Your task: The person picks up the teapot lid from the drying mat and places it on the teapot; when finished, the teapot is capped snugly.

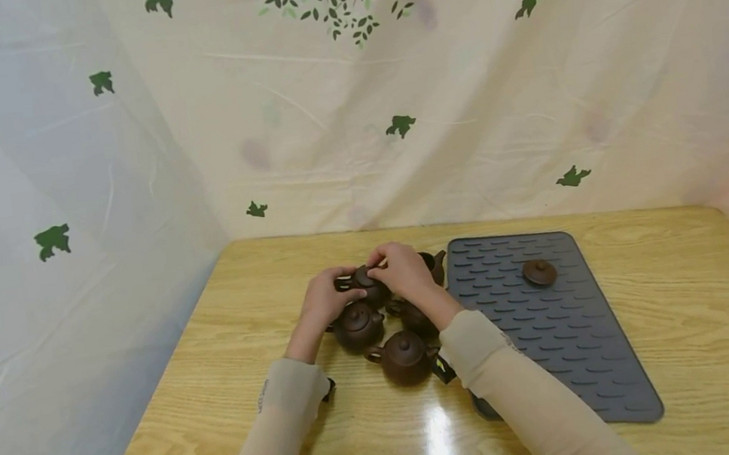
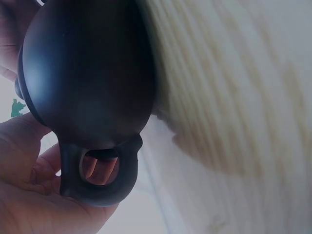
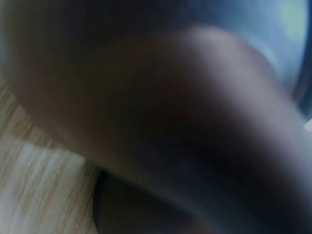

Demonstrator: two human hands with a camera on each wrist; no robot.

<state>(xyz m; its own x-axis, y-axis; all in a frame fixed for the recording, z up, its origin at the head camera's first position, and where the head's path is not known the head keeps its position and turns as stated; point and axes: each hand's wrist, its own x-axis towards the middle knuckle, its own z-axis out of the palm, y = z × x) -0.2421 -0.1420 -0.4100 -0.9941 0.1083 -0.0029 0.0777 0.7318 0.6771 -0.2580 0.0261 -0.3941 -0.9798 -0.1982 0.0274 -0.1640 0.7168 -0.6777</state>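
Note:
My left hand [image 1: 327, 297] holds the back-left dark brown teapot [image 1: 372, 293] at its handle side, thumb on the near side and fingers beyond. In the left wrist view the looped handle [image 2: 100, 178] of this teapot hangs in front of my fingers. From the right, my right hand [image 1: 404, 268] reaches over and pinches at the teapot's lid [image 1: 365, 277]; its fingertips partly cover the knob. The right wrist view is filled by a blurred dark teapot [image 3: 161, 122] close to the camera.
Close by stand a lidded teapot [image 1: 358, 328], another at the front [image 1: 405, 360], and one partly under my right forearm [image 1: 413, 320]. A spouted pot [image 1: 438, 267] is behind my right hand. On the grey ridged mat [image 1: 522, 345] lies a brown lid [image 1: 539, 273].

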